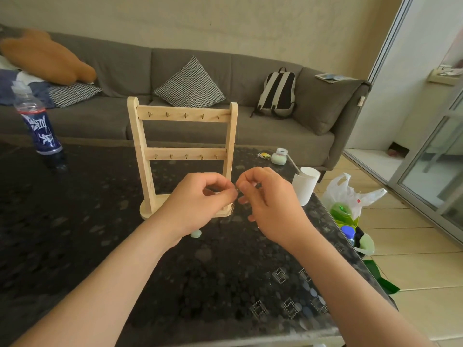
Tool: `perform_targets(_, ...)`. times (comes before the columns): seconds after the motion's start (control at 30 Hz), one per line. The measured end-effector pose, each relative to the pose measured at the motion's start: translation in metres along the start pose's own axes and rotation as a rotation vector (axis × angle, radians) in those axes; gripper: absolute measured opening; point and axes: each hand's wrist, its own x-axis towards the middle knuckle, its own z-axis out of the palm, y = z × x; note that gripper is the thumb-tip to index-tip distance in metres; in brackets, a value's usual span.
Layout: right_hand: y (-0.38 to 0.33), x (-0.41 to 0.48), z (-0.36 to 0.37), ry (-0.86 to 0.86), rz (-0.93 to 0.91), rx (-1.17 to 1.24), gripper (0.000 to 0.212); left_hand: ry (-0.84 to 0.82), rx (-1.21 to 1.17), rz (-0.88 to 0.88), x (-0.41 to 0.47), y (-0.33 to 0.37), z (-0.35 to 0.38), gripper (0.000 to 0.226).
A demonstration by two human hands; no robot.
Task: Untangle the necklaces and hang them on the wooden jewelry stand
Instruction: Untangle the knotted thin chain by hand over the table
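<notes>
Both hands were raised just in front of the stand, fingertips nearly meeting. The left hand had a narrow grip, thumb and forefinger pinched on the necklace. The right hand pinched the same fine chain just beside it, its other fingers loosely curled. Only a tiny bit of chain showed between the two pinches. From the left grip a short gold length dropped straight down, crossing in front of the right end of the stand's base. Lower down the chain was too thin to follow against the dark bench. A pale green pendant lay on the bench under the left wrist; whether it belonged to the held chain could not be told.

The stand stood upright on the bench behind the hands, with two bars of small hooks above the level of the grip. A bottle stood far left, a white cup at the right edge, just past the right hand.
</notes>
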Motion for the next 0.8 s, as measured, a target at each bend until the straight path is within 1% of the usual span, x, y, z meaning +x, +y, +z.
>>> perform_targets(0.07,0.0004,0.0009,-0.0007,-0.008,-0.029,-0.048,0.013,0.032,-0.013,0.022,-0.0009,-0.0001,-0.0015,0.01)
perform_targets(0.1,-0.0003,0.001,-0.0013,-0.026,-0.023,-0.052,0.014,0.061,0.02,0.054,-0.0012,-0.0007,-0.0026,0.01)
perform_targets(0.17,-0.0026,0.0004,-0.0026,-0.061,-0.017,-0.077,0.015,0.107,0.153,0.136,-0.002,-0.0019,-0.0044,0.008)
perform_targets(0.27,-0.0052,0.0004,-0.004,-0.096,-0.044,-0.168,0.015,0.12,0.349,0.219,-0.0049,-0.0019,-0.0038,0.008)
perform_targets(0.37,-0.0055,0.0007,-0.0033,-0.132,-0.061,-0.234,0.014,0.126,0.431,0.254,-0.005,-0.0036,0.0012,0.007)
perform_targets(0.43,-0.0051,0.0004,-0.0023,-0.121,-0.05,-0.217,0.015,0.117,0.419,0.233,-0.0044,-0.0044,0.0028,0.006)
perform_targets(0.5,-0.0046,0.0005,-0.0026,-0.078,-0.019,-0.134,0.015,0.088,0.393,0.203,-0.0036,-0.0046,0.0029,0.003)
perform_targets(0.6,-0.0052,0.0001,-0.0039,-0.043,-0.004,-0.061,0.015,0.069,0.313,0.197,-0.0021,-0.0056,0.0041,0.007)
perform_targets(0.7,-0.0058,-0.0006,-0.0047,-0.023,-0.013,-0.039,0.016,0.069,0.207,0.188,-0.001,-0.0044,0.0047,0.005)
perform_targets(0.8,-0.006,-0.0009,-0.0051,-0.009,-0.001,-0.035,0.017,0.06,0.121,0.171,-0.0009,-0.0023,0.0024,0.01)
